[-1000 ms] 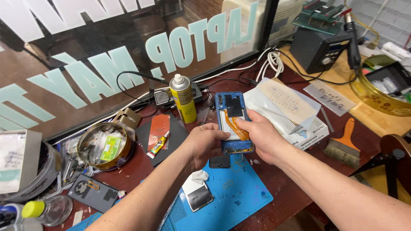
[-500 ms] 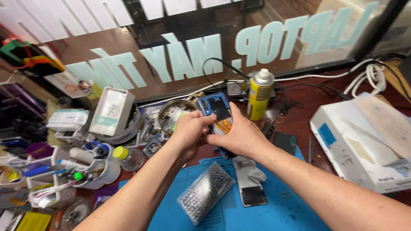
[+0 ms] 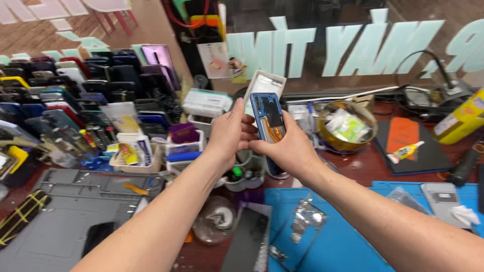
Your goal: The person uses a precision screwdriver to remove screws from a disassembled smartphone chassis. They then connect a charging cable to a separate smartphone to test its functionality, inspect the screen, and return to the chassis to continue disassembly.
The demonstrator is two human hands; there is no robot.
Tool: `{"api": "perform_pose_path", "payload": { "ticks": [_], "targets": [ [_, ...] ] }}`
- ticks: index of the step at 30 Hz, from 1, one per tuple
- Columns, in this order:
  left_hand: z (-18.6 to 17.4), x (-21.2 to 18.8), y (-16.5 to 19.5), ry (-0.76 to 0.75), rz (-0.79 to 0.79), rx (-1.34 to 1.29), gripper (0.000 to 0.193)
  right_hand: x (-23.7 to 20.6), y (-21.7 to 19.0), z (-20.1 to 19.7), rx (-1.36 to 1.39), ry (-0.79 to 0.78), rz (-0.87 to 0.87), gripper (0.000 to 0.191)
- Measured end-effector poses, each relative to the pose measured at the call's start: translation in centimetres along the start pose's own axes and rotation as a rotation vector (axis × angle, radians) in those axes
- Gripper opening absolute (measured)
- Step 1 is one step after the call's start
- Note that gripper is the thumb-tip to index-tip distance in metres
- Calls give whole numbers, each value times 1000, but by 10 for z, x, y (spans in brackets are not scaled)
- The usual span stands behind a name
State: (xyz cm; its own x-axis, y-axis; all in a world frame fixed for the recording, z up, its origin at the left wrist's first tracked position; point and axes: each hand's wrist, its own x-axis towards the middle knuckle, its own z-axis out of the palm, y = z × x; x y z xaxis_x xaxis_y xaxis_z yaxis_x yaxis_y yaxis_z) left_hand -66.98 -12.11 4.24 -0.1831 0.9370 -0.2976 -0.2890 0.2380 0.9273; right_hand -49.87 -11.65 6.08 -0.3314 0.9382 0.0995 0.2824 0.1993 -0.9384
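Observation:
Both my hands hold an opened blue phone (image 3: 269, 119) upright above the bench, its inner side with a black battery and an orange flex cable facing me. My left hand (image 3: 229, 132) grips its left edge with the thumb up along the side. My right hand (image 3: 284, 150) wraps the lower right part from below. Behind the phone stands a white box (image 3: 264, 84) on end.
A rack of many phone cases (image 3: 85, 80) fills the left. A grey tray (image 3: 60, 211) lies at lower left, a blue work mat (image 3: 348, 242) at lower right. A round yellowish bowl (image 3: 347, 126), a glue tube (image 3: 406, 151) on a dark pad, and a yellow spray can (image 3: 461, 121) sit on the right.
My view has swung left along the bench, bringing the case rack into sight. Both hands kept hold of the phone and carried it left, away from the spray can.

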Motion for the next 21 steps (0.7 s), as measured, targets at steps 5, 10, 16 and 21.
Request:
{"api": "perform_pose_path", "payload": {
  "ticks": [5,10,16,21],
  "targets": [
    [-146,28,6,355,79,39,25,15,-45,84,-131,-59,113,94],
    [-325,58,10,1180,-38,-242,18,22,-63,131,-240,-189,147,103],
    [-456,76,7,983,-45,-498,30,23,-61,146,-130,-265,66,105],
    [-447,70,-5,1098,-64,-114,43,19,-58,139,-115,-238,216,103]
  ]
}}
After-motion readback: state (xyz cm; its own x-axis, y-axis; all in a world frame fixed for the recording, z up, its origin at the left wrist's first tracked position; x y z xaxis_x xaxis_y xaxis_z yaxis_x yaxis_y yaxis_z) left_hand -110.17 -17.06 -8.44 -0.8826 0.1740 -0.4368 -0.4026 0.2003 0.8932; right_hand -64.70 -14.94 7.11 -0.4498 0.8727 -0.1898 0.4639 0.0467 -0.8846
